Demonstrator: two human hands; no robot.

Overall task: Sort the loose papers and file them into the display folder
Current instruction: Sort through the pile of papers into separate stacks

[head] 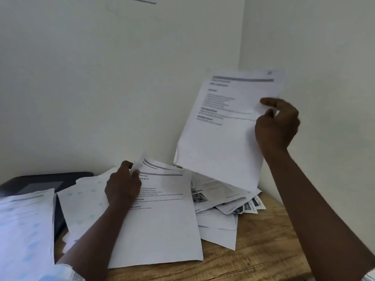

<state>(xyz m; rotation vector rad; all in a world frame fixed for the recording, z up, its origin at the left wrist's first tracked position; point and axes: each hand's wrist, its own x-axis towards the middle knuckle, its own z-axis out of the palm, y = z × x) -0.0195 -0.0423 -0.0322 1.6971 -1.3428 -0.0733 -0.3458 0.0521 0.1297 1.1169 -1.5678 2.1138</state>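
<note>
While one sheet (223, 138) is being pinched at its edge and held upright above the pile (219, 199) by the right grip (276, 122), seemingly for reading, a second sheet (141, 161) is being pinched at its corner by the left grip (123, 185) on the desk (263, 250), likely for sorting.

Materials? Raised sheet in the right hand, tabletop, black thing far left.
Raised sheet: thin matte printer paper, bowing where the right hand pinches it. Tabletop: brown wood, grain lines visible, low sheen. Black thing: smooth, faintly glossy, probably plastic; possibly the folder, can't tell.
</note>
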